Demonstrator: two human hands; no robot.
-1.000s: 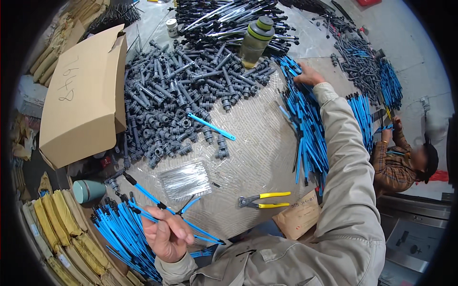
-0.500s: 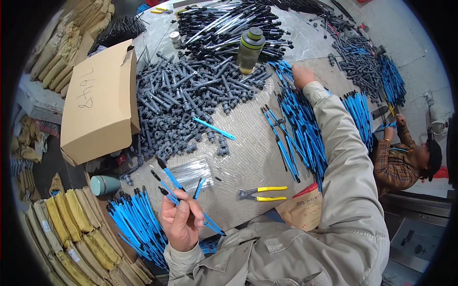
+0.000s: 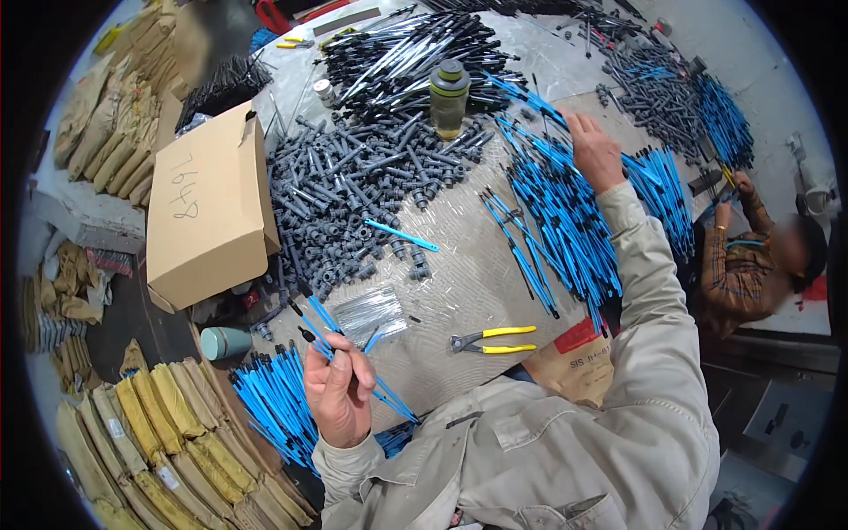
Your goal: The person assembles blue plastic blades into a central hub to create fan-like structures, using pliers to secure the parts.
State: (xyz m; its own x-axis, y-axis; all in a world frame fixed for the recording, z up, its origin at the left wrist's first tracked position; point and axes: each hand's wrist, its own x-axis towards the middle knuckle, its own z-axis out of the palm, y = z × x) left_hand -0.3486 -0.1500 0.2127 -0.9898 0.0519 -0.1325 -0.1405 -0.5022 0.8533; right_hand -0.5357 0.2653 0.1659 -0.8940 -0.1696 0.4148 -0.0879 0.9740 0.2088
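Observation:
My left hand point(image 3: 340, 389) pinches several thin blue rods point(image 3: 389, 399) with dark tips, held at a slant above the table's near edge. My right hand point(image 3: 594, 150) is stretched out to the far right, over a large heap of blue rods point(image 3: 556, 208) with black ends. Its fingers close on the end of a blue rod point(image 3: 530, 99) that points away to the left; the fingertips are partly hidden. Between the hands lie yellow-handled pliers point(image 3: 495, 340) and a bunch of thin clear strips point(image 3: 369, 315). A single blue rod point(image 3: 402, 235) rests beside the grey fittings.
Grey plastic fittings point(image 3: 344, 190) are heaped at centre-left, beside a cardboard box point(image 3: 208, 208). A bottle point(image 3: 449, 102) stands by black-and-silver rods point(image 3: 415, 57). More blue rods point(image 3: 278, 397) lie lower left, near a teal cup point(image 3: 226, 343). Another person point(image 3: 746, 265) works at the right.
My right hand has moved right and a little nearer, with the blue rod now showing in its fingers. My left hand keeps its pinch. The whole view has shifted slightly.

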